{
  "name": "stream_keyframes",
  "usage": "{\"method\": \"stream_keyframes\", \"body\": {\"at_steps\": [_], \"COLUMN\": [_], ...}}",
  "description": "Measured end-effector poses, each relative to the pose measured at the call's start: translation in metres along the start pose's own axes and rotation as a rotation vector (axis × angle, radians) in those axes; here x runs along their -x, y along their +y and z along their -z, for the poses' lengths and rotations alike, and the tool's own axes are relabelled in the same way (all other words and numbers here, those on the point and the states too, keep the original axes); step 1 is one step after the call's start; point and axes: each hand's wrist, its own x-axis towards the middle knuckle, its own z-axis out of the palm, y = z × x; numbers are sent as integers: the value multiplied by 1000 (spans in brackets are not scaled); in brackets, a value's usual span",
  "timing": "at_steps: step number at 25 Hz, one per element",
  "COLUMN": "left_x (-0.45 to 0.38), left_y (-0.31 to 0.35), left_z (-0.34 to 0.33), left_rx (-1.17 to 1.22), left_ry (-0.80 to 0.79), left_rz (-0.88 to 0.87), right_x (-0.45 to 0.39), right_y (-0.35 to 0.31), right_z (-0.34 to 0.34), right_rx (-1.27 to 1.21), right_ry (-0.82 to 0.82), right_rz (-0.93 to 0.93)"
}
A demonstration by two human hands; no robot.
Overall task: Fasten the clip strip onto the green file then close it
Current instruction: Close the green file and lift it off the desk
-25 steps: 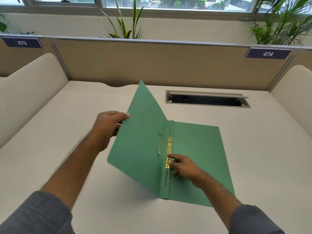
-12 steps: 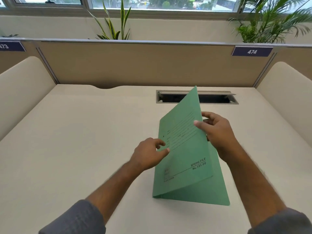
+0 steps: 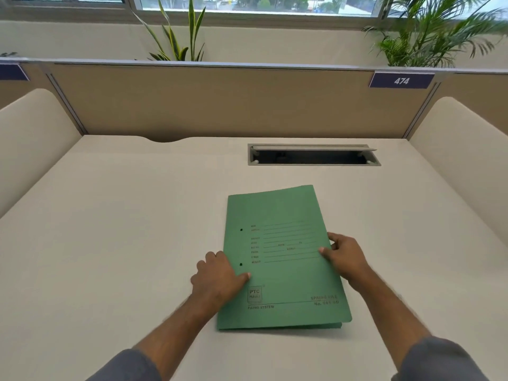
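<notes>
Left hand (image 3: 220, 279) lies loosely open on spine edge of green file (image 3: 283, 259), right hand (image 3: 345, 257) pinches free edge — file flat on counter (image 3: 123, 215), cover down. Closing step looks almost finished; next — press cover flat, release.

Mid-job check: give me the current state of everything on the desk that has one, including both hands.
green file: closed, lying flat on the desk, printed cover up.
left hand: resting on the file's spine edge, thumb on the cover.
right hand: gripping the file's right edge.
cable hatch: lid raised, slot open.
clip strip: hidden inside the file.
</notes>
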Motion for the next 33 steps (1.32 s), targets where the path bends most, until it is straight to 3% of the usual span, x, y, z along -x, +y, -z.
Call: {"method": "stream_keyframes", "body": {"at_steps": [8,13,17,20,24,29,33], "left_x": [-1,-4,1,-2,-13,-41,-66], "left_y": [-9,-24,-25,-22,-22,-29,-40], "left_z": [1,-1,2,8,28,70,103], "left_rx": [240,805,986,1133,1291,1426,1458], "left_ry": [-1,-66,-65,-57,6,97,5], "left_rz": [101,77,-57,-107,-152,-106,-118], "right_x": [-1,-4,-8,-9,-6,-9,-20], "right_y": [30,33,29,24,9,-12,-35], "right_z": [-40,-46,-43,-42,-43,-46,-57], "right_rx": [292,405,364,254,-78,-629,-704], "right_ry": [23,52,26,37,60,-260,-272], "right_rz": [28,-18,-48,-30,-22,-94,-35]}}
